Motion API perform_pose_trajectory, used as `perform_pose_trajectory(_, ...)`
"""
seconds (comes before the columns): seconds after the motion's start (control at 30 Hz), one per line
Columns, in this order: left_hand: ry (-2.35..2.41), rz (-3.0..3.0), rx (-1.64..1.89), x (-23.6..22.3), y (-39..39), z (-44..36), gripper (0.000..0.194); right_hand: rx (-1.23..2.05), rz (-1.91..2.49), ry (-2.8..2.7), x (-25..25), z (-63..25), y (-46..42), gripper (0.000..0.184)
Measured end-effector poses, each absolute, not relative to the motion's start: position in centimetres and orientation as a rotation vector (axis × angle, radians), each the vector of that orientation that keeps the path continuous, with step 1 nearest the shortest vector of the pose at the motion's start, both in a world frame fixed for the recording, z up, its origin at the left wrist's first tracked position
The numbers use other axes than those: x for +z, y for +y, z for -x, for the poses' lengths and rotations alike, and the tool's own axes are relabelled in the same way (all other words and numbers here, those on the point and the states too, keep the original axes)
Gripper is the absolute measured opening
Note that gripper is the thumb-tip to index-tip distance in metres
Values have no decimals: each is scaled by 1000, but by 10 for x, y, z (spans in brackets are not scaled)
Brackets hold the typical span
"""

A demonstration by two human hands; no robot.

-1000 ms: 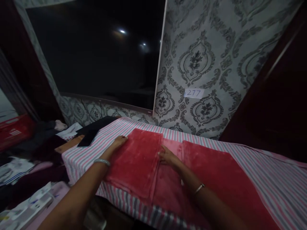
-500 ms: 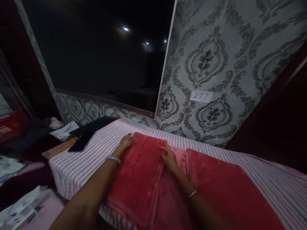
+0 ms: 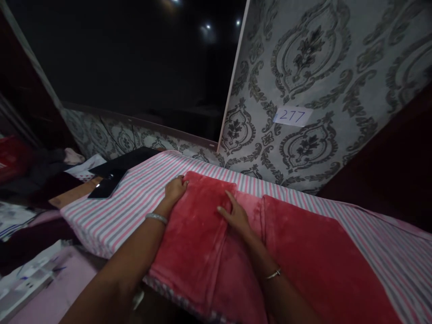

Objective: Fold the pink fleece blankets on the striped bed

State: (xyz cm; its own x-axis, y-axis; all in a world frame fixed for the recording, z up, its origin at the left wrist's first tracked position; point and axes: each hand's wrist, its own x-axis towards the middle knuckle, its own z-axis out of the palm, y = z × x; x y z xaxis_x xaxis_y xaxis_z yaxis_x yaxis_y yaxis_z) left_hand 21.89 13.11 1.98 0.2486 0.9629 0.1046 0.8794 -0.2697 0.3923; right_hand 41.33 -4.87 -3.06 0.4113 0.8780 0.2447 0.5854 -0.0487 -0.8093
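A red plush blanket [image 3: 195,229] is laid out with its left part folded into a thick, layered panel. My left hand [image 3: 175,189] is closed at the panel's upper left edge, thumb and fingertips close together on the cloth. On the panel's right edge rests my right hand [image 3: 239,218], its thumb and forefinger spread over the plush; its other fingers are partly hidden. Farther right lies another flat section of red plush [image 3: 313,252], with a lighter pink strip [image 3: 249,204] between the two.
A pink, grey and white striped cloth [image 3: 135,193] covers the surface beneath. Left of it lies a dark phone [image 3: 108,183] by a wooden board [image 3: 72,193]. A large dark screen [image 3: 135,58] hangs behind. A white power strip [image 3: 30,285] sits at lower left.
My right thumb and forefinger have shifted slightly left onto the panel and spread apart. My left hand stays at the upper left edge. The view has tilted down slightly.
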Motion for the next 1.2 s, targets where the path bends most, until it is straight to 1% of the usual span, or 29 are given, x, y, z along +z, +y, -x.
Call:
perform_pose_trajectory(0.07, 1720, -2270, 479, 19, 132, -219, 49, 457, 1730, -1346, -29, -412, -52, 74)
perform_pose_trajectory(0.2, 1727, -2273, 464, 18, 132, -219, 49, 610, 1633, -1318, -28, -415, -53, 63)
perform_pose_trajectory(0.4, 1725, -2278, 450, 20, 129, -223, 50, 705, 1601, -1231, -25, -420, -48, 66)
perform_pose_trajectory(0.57, 1618, -2251, 395, 35, 132, -216, 48, 784, 1584, -1136, -15, -418, -55, 65)
perform_pose_trajectory(0.63, 1555, -2240, 375, 42, 133, -202, 47, 795, 1566, -1078, -13, -415, -67, 69)
perform_pose_trajectory(0.77, 1502, -2209, 304, 45, 126, -165, 41, 1031, 1580, -1027, -17, -401, -97, 82)
perform_pose_trajectory(0.83, 1510, -2204, 302, 38, 116, -150, 37, 985, 1597, -1087, -19, -389, -105, 81)
perform_pose_trajectory(0.97, 1567, -2223, 390, 18, 91, -137, 41, 652, 1670, -1221, -21, -367, -103, 66)
perform_pose_trajectory(1.03, 1589, -2231, 432, 10, 81, -139, 45, 617, 1735, -1223, -22, -361, -99, 62)
perform_pose_trajectory(1.2, 1565, -2210, 483, 7, 75, -142, 52, 600, 1775, -1195, -19, -359, -106, 63)
